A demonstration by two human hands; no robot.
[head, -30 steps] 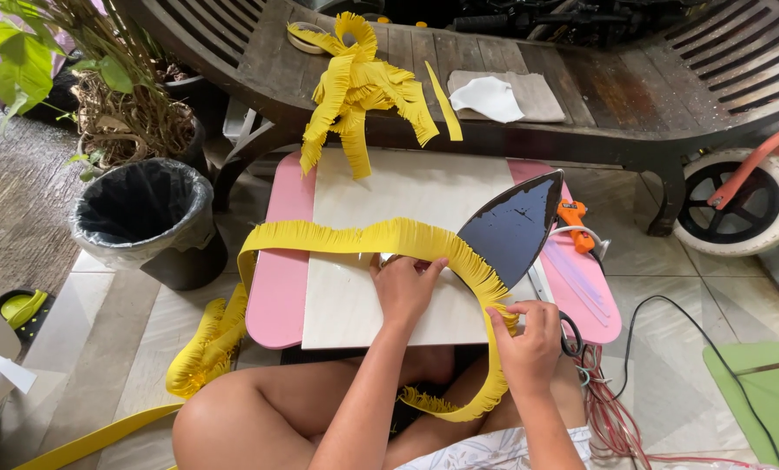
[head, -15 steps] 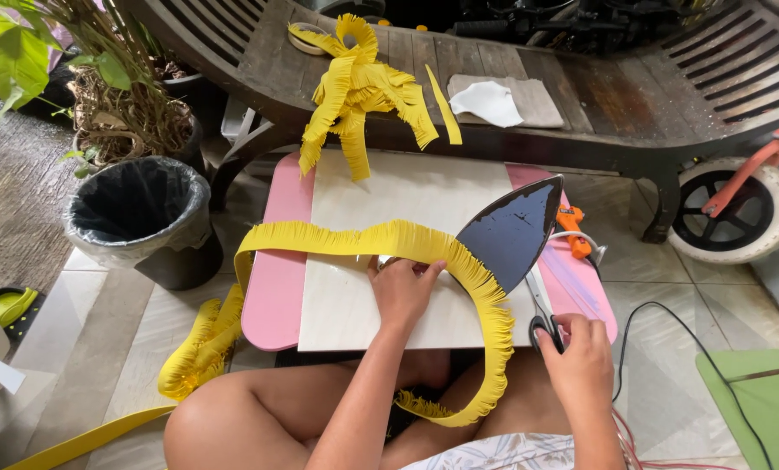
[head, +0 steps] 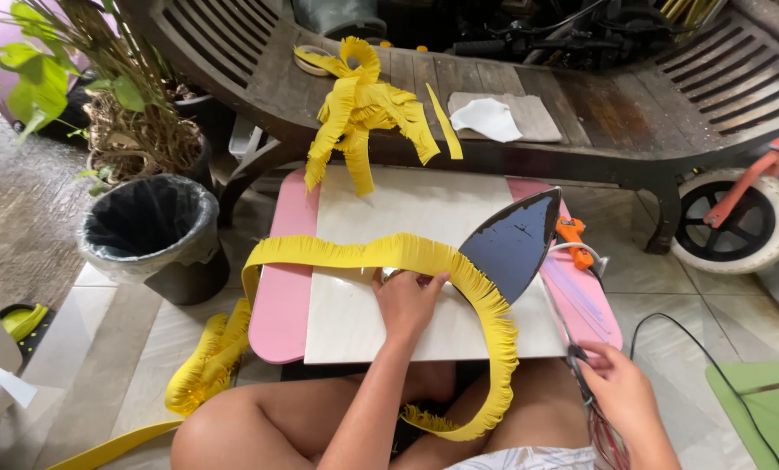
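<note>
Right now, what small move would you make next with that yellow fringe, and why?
Probably bring the right hand back to the yellow fringe strip: only the left hand pins it to the white board, while the right hand sits off the pink table by cords.

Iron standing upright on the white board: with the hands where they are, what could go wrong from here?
The iron stands on end right beside the yellow fringe that the left hand presses down; a tug could tip it. The right hand is at the cord off the board's edge; pulling might drag the iron over. If hot, it could scorch the fringe.
</note>
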